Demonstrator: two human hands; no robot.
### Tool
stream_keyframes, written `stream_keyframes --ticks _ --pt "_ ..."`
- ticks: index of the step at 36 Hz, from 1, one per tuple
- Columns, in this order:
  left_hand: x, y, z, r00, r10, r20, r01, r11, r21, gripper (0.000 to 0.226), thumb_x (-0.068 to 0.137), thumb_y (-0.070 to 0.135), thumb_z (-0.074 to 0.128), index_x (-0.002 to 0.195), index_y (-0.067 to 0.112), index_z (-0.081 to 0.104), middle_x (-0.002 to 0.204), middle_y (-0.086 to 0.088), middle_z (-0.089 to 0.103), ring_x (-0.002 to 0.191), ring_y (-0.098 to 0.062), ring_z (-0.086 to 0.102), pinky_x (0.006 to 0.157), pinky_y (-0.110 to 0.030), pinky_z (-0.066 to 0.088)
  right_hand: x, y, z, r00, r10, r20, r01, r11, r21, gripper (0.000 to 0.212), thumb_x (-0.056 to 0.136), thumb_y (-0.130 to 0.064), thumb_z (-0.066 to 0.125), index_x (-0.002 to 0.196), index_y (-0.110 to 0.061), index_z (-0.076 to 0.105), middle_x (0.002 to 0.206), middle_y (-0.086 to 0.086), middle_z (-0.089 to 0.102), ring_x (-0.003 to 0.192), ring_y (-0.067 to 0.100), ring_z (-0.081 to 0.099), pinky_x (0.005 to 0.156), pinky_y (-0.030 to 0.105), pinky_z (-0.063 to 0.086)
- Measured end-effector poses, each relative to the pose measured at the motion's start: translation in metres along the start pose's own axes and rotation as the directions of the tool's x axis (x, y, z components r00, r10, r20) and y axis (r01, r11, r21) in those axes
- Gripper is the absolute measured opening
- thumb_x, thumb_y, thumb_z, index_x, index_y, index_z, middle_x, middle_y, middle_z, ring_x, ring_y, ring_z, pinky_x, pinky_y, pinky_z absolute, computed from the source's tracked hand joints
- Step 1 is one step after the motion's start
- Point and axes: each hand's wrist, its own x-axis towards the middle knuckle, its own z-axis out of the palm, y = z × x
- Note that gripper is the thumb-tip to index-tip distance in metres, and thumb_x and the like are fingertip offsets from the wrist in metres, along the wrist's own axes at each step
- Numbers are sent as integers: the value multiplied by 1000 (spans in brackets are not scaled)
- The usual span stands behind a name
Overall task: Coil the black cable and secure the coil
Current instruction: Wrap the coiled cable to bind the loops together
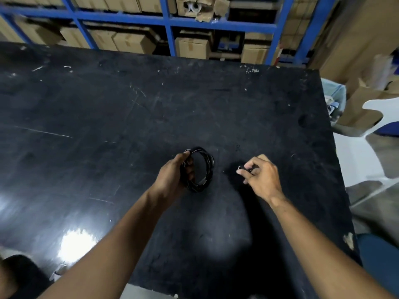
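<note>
Flanking blue racking [168, 20] — scuffed table [108, 115]; boxes [192, 47]

Dim overhead light | white glare patch on black table [194, 100] lower left | soft shadow beneath right hand [262, 176] | wide-angle bend at edges | shelves [168, 22] and corners blurred

Black cable [199, 169] wound into a round multi-loop coil, upright, above dark table

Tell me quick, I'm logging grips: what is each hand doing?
Left hand: closed around the coiled black cable.
Right hand: fingers pinched on a small dark item, too blurred to identify.
</note>
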Motion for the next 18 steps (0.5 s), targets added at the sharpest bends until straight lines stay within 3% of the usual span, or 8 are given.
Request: stream_keyframes --ticks 3,7,10,14,18 --pt "-5 3 13 999 -2 44 4 1000 -29 30 108 22 49 79 18 52 63 6 40 51 -9 34 50 -22 31 -17 -14 -35 996 -76 -53 76 997 13 30 75 -24 96 68 -23 67 89 -10 57 50 6 67 56 30 56" --pt "-12 9 27 984 -30 177 48 994 -102 39 108 25 44 71 21 54 66 6 38 50 -8 35 59 -25 35 -39 -31 -73 972 -202 -122 202 979 -15 25 72 -28 97 69 -27 72 89 -13 55 58 7 56 60 9 45" --pt "-21 19 38 960 -86 265 120 986 -115 39 108 34 41 72 20 48 57 8 37 46 -9 38 70 -32 37 -54 -44 -98 951 -270 -150 271 962 -19 21 72 -33 96 70 -26 77 92 -12 53 63 16 53 60 9 43" --pt "-37 29 53 952 -87 295 133 981 -139 39 108 35 42 72 19 47 54 7 37 44 -9 38 70 -34 38 -73 -66 -124 919 -350 -180 357 934 12 19 73 -32 96 72 -24 79 93 -12 52 67 8 54 56 9 42" --pt "-50 33 63 947 -37 318 72 993 -97 39 108 33 44 73 17 49 55 5 37 45 -10 38 69 -33 38 -92 -92 -141 901 -394 -182 420 898 134 18 73 -37 92 75 -24 80 87 -8 66 53 10 58 54 14 45"
